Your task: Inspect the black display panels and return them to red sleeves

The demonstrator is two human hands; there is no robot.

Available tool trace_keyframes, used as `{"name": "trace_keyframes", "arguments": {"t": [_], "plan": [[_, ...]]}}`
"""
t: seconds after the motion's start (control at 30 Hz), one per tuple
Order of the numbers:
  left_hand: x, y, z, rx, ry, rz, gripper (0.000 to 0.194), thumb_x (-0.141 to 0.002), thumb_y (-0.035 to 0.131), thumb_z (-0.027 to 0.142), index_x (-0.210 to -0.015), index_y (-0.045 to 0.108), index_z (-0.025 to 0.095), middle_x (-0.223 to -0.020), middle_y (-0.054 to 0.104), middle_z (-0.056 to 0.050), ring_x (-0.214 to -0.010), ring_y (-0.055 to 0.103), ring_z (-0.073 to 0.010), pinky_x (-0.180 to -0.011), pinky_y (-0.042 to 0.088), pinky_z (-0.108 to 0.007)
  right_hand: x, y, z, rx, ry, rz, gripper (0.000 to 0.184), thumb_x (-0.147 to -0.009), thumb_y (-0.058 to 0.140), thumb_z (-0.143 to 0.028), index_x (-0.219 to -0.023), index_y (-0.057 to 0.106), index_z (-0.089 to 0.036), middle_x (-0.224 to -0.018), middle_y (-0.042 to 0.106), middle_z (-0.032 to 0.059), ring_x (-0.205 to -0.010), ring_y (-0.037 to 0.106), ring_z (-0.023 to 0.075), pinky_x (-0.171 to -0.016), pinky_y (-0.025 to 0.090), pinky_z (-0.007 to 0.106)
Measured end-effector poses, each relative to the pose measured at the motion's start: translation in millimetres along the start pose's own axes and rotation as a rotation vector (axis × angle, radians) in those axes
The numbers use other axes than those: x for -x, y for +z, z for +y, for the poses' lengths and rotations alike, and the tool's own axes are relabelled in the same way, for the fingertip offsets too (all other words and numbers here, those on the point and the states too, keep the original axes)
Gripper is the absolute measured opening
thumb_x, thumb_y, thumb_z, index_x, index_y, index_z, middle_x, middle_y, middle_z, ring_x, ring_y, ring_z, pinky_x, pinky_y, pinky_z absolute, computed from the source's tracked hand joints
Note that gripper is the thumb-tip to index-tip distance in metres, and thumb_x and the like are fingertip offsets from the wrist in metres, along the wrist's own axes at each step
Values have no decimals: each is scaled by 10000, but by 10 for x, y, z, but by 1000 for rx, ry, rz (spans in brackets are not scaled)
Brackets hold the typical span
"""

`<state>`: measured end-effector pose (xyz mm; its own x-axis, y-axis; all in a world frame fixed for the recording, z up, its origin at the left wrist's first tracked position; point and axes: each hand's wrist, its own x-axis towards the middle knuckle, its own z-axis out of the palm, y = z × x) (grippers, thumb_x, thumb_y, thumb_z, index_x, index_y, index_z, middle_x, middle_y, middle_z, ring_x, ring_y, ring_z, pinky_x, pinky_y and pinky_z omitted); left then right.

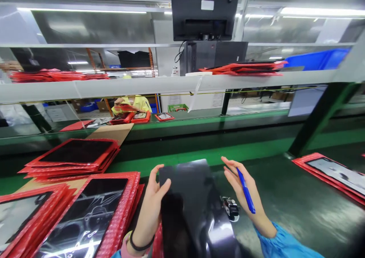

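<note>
My left hand (151, 201) grips the left edge of a glossy black panel (196, 208) that stands tilted in front of me, thumb over its face. My right hand (242, 189) hovers just right of the panel with its fingers stretched out, and a blue pen (245, 191) lies across the palm, held against the fingers. A small black and silver object (230, 208) sits on the belt between the panel and my right wrist.
Stacks of red bubble-wrap sleeves holding black panels lie at left (94, 208) and further back (74, 155). Another sleeve (333, 172) lies at right on the green conveyor (285, 197). A person in yellow (131, 104) works across the line. A monitor (205, 11) hangs overhead.
</note>
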<state>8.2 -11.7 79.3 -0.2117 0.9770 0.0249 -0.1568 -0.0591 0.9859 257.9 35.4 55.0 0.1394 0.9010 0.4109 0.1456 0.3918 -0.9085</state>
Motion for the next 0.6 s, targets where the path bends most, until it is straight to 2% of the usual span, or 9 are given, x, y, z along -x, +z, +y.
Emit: {"name": "trace_keyframes", "arguments": {"t": [0.07,0.13,0.2,0.23,0.33,0.4,0.5,0.6], "plan": [[-99,-56,-163,-32,-38,14,532,-772,651,449,-1247,492,269,-1243,604,-52,-1286,453,-266,-1044,346,-373,35,-206,231,64,64,-23,426,-763,652,-544,-1037,568,-229,-1274,625,142,-1224,559,323,-1087,362,511],[-197,-104,-347,-56,-64,7,505,-744,669,455,-1179,554,227,-1334,552,-89,-1349,374,-286,-1094,279,-388,103,-371,401,102,133,-113,423,-704,706,-556,-934,635,-209,-1038,733,132,-1032,675,336,-972,480,502],[-269,-131,-521,-72,-76,-5,502,-723,676,458,-1139,582,194,-1359,534,-118,-1353,373,-287,-1114,249,-376,186,-464,497,109,189,-210,413,-698,709,-569,-876,675,-198,-862,767,108,-877,725,318,-845,560,459],[-291,-137,-595,-78,-79,-11,510,-719,674,461,-1137,583,183,-1356,538,-128,-1348,385,-287,-1115,252,-374,225,-483,525,103,209,-245,425,-712,692,-583,-885,684,-195,-840,774,105,-857,733,310,-818,574,440],[-313,-136,-746,-97,-97,-22,522,-734,645,455,-1170,561,178,-1360,543,-135,-1327,424,-297,-1093,310,-402,292,-476,584,81,241,-282,495,-714,674,-618,-954,678,-186,-922,780,132,-916,731,310,-855,568,429],[-311,-126,-791,-120,-118,-21,514,-767,601,432,-1212,537,184,-1423,492,-142,-1351,395,-300,-1092,317,-429,291,-461,633,78,248,-289,511,-697,690,-619,-960,671,-181,-951,777,147,-905,735,316,-854,571,434],[-315,-115,-788,-179,-132,-2,536,-799,546,394,-1264,503,130,-1507,364,-193,-1406,293,-299,-1129,243,-450,270,-471,704,111,233,-262,502,-700,684,-610,-949,662,-175,-964,770,163,-895,735,336,-845,572,464],[-311,-165,-703,-257,-67,21,620,-776,566,378,-1307,464,76,-1515,331,-220,-1417,269,-290,-1152,188,-427,323,-478,698,197,171,-160,490,-741,648,-578,-1016,638,-173,-1141,709,198,-1099,643,384,-981,464,548]]}}
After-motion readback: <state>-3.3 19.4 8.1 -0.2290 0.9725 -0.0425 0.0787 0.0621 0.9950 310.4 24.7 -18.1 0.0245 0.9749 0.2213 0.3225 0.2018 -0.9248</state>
